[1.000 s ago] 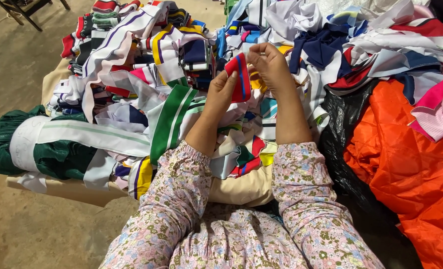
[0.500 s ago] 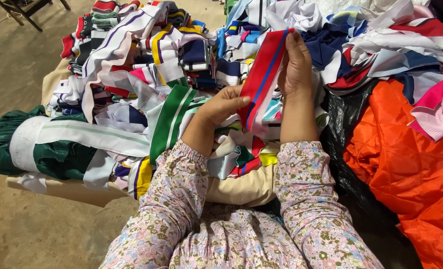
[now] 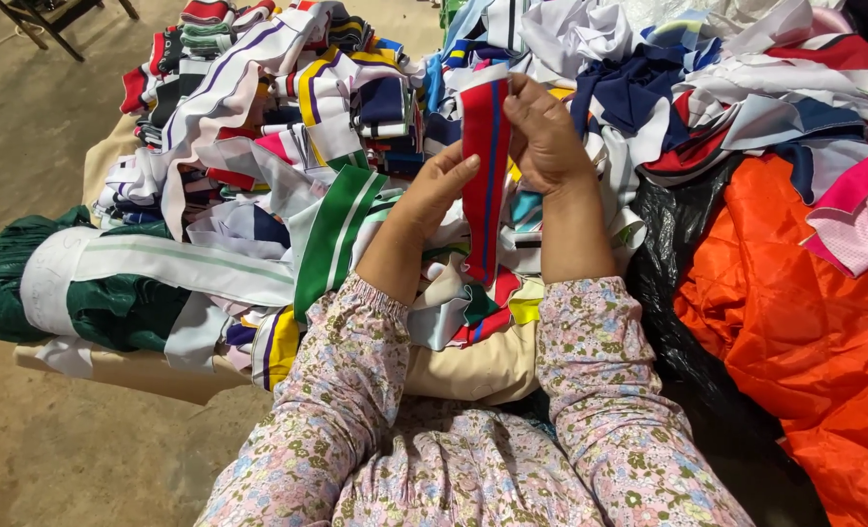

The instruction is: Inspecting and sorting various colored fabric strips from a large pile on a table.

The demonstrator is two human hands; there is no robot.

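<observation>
A red ribbed fabric strip (image 3: 483, 166) with a blue stripe and a white top edge hangs upright between my hands. My right hand (image 3: 546, 132) pinches its upper end, fingers closed on the cloth. My left hand (image 3: 439, 190) lies against the strip's left side at mid-length, with the fingers stretched along it. Both hands hover above a big heap of striped fabric strips (image 3: 288, 127) in white, navy, yellow, red and green. My forearms wear flowered pink sleeves (image 3: 346, 390).
A green and white striped strip (image 3: 331, 234) and a dark green bundle (image 3: 92, 303) lie at the left. Orange cloth (image 3: 795, 332) on a black plastic bag (image 3: 688, 293) fills the right. Bare concrete floor (image 3: 53, 449) at lower left; chair legs (image 3: 43, 20) top left.
The strip was bunched small between both hands, then unrolled. It now hangs at full length, and my left hand has slid up along its side.
</observation>
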